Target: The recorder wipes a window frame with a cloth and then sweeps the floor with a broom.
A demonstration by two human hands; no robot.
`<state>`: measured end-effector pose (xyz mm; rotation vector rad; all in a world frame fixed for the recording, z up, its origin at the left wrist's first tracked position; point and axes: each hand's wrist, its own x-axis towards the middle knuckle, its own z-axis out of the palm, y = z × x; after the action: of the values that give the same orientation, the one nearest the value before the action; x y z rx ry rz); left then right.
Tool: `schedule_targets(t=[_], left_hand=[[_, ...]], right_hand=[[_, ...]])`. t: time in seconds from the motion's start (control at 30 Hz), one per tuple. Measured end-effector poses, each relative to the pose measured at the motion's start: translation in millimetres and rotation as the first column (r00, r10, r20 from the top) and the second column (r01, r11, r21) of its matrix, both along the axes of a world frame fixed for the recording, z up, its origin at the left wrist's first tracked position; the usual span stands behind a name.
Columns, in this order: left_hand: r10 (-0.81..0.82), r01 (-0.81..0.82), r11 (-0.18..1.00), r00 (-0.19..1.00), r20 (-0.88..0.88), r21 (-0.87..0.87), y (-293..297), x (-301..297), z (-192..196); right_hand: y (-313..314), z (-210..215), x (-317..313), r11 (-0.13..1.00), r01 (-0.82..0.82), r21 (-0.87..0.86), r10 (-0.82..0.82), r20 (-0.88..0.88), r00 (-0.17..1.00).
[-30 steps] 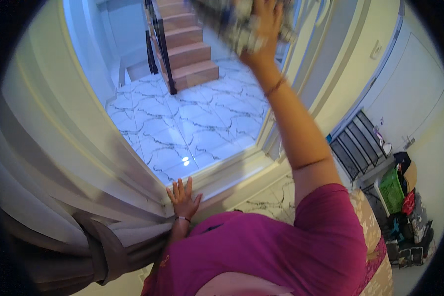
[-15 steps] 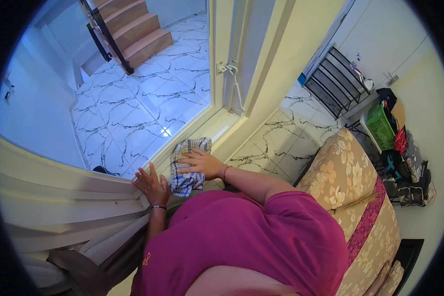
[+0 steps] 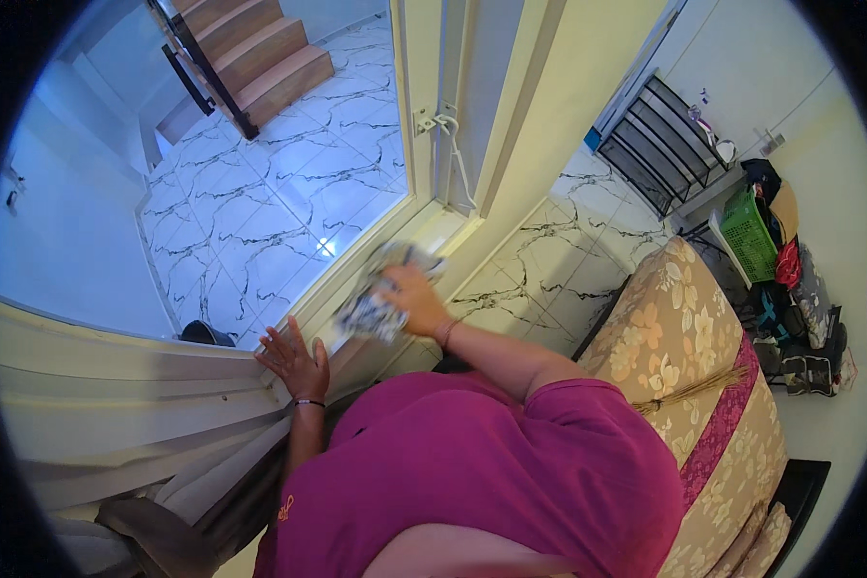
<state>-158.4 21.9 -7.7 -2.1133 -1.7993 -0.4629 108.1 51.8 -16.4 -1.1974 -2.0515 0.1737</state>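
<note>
A checked blue, white and grey cloth [image 3: 371, 306] is bunched under my right hand [image 3: 416, 301], whose fingers press it against the window sill [image 3: 440, 234]. Hand and cloth are smeared by motion. My left hand [image 3: 295, 360] rests with spread fingers against the lower window frame, beside the curtain and holding nothing. Between the two hands runs a short stretch of the pale frame. Beyond it, through the window opening, lies a white floor with dark veins [image 3: 260, 212].
A white window latch [image 3: 447, 125] hangs on the frame's right side. Pale curtains [image 3: 144, 395] are gathered at left. A bed [image 3: 674, 318] with a floral cover carries a bundle of thin sticks [image 3: 694, 390]. A green basket [image 3: 747, 236] stands behind it; wooden stairs [image 3: 265, 58] rise outside.
My right hand has moved right and slightly away along the sill, taking the cloth with it. The cloth is more crumpled now. My left hand has stayed nearly in place.
</note>
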Motion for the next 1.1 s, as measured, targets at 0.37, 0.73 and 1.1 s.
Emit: schedule_targets(t=[0.37, 0.73, 1.1], left_hand=[[-0.004, 0.004, 1.000, 1.000, 0.029, 0.001, -2, -1, 1], [0.030, -0.030, 0.997, 1.000, -0.003, -0.077, 2, -2, -2], [0.020, -0.020, 0.997, 1.000, 0.009, -0.069, 1, 2, 3]], right_hand=[[15, 22, 69, 0.956, 0.280, -0.085, -0.274, 0.074, 0.959], [-13, 1, -25, 0.975, -0.219, -0.019, 0.218, 0.242, 0.946], [4, 5, 32, 0.958, 0.259, -0.127, -0.250, 0.077, 0.965]])
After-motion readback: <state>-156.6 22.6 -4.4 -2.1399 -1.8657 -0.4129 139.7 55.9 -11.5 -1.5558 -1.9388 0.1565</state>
